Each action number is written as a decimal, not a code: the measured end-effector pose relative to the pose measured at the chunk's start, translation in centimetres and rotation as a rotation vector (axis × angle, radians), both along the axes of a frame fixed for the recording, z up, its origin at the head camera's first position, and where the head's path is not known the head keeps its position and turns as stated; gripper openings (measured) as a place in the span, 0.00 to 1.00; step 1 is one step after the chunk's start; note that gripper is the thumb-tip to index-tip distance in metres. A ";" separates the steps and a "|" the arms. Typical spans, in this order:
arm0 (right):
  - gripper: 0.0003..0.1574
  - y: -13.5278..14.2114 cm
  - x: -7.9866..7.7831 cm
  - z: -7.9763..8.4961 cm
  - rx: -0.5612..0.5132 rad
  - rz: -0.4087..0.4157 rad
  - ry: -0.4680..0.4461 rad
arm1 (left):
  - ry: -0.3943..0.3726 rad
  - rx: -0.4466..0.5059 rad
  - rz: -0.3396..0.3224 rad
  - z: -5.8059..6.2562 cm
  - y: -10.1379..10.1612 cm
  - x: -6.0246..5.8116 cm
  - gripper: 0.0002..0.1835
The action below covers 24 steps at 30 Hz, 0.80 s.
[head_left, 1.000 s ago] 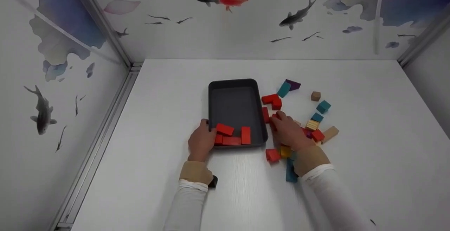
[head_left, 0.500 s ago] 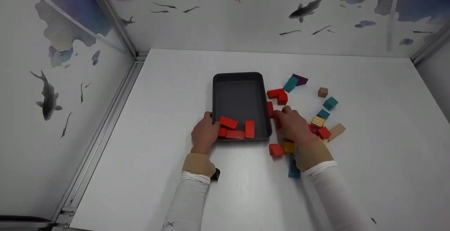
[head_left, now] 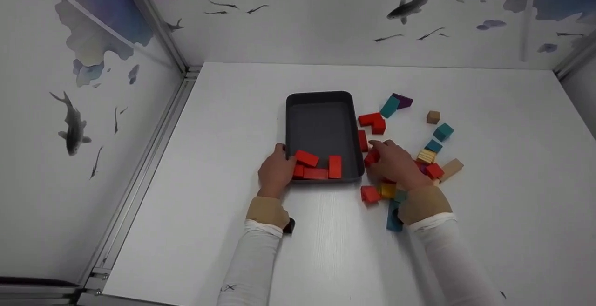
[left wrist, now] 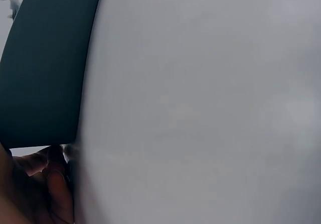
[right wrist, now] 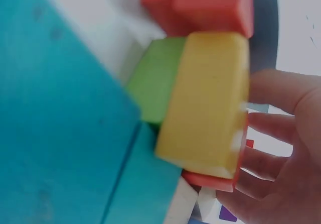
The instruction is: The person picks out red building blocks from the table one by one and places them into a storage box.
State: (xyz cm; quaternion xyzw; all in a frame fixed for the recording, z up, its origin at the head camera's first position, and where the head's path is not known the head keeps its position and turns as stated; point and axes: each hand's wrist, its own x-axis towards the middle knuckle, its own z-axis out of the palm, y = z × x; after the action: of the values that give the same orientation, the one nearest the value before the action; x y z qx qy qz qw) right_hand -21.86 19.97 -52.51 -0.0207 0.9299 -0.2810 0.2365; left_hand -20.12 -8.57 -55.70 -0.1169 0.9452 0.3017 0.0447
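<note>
In the head view my left hand [head_left: 276, 171] grips the lower left edge of a dark grey baking tray [head_left: 326, 96]. The left wrist view shows the tray wall [left wrist: 47, 68] with curled fingers below it. Several red wooden blocks [head_left: 335, 166] lie in the near end of the tray. Right of the tray, my right hand [head_left: 395, 164] has its thumb and index finger around a red block [head_left: 371, 158]; the fingertips are partly hidden. In the right wrist view a yellow block [right wrist: 205, 103] hides part of that hand's thumb [right wrist: 276, 89].
Beyond and around my right hand lie loose blocks: a purple one [head_left: 403, 100], a teal one [head_left: 390, 107], a brown cube [head_left: 433, 117], and a long tan one [head_left: 451, 170]. Nearer are a red block [head_left: 370, 194] and a blue one [head_left: 394, 218]. A printed wall [head_left: 335, 40] stands behind the table.
The head view has shifted, so the whole scene sits higher and further right. The left hand stays on the tray. Right fingers have moved slightly, showing more of the red block.
</note>
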 end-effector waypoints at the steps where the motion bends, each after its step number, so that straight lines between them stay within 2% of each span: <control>1: 0.52 0.0 0.0 0.1 -0.016 -0.009 -0.019 | -0.002 0.001 0.001 0.0 0.0 0.0 0.25; 5: 0.53 0.0 0.2 0.3 -0.027 -0.013 -0.054 | -0.014 0.004 0.004 0.0 0.1 0.0 0.25; 16: 0.51 -0.1 0.0 0.6 0.010 -0.008 -0.017 | 0.025 -0.001 -0.008 0.1 0.1 -0.4 0.24; 24: 0.47 0.3 0.4 0.5 -0.059 -0.035 -0.040 | 0.013 -0.002 -0.005 -0.1 0.2 -0.4 0.24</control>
State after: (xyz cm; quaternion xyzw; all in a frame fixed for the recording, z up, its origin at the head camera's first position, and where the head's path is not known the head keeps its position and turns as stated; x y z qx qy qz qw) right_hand -21.45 20.27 -51.98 -0.0056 0.9165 -0.3127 0.2494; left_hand -20.53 -8.35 -55.78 -0.1128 0.9460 0.3014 0.0390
